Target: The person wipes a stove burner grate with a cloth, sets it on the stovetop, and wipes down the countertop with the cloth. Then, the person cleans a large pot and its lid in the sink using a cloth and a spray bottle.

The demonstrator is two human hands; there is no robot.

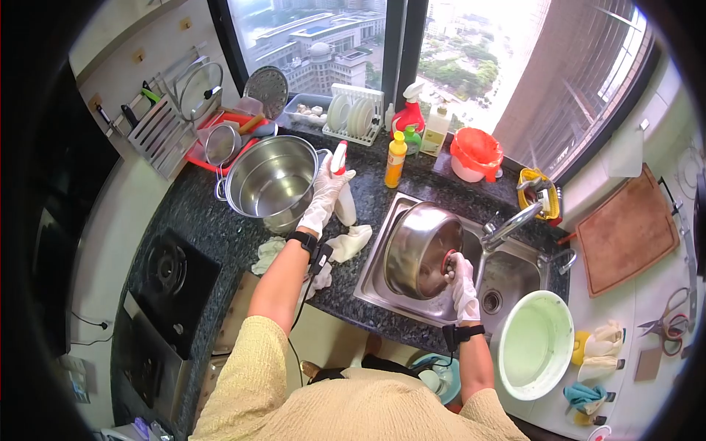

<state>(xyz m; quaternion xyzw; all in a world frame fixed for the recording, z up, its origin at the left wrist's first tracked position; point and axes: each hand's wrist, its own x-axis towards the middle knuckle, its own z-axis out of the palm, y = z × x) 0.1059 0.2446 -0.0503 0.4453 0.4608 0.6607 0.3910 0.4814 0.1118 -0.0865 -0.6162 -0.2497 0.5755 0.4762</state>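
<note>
My left hand (pixel 332 187), in a white glove, is closed around a white spray bottle (pixel 346 207) with a red-and-white trigger head, held over the counter. Beside it stands a large steel stockpot (pixel 272 176) with its mouth up. My right hand (pixel 460 278), also gloved, is closed on a small red-edged piece at the side of a steel pot (pixel 419 246). Fingers hide most of that piece, so I cannot tell whether it is a handle or a scrubber. The pot lies tilted in the left basin of the sink (pixel 379 283).
Cloths (pixel 349 244) lie on the counter by my left wrist. A yellow bottle (pixel 396 160), a red spray bottle (pixel 409 114) and a red-lined bin (pixel 476 154) line the window side. The faucet (pixel 512 226) arches over the sink; a pale green basin (pixel 535 345) stands at right.
</note>
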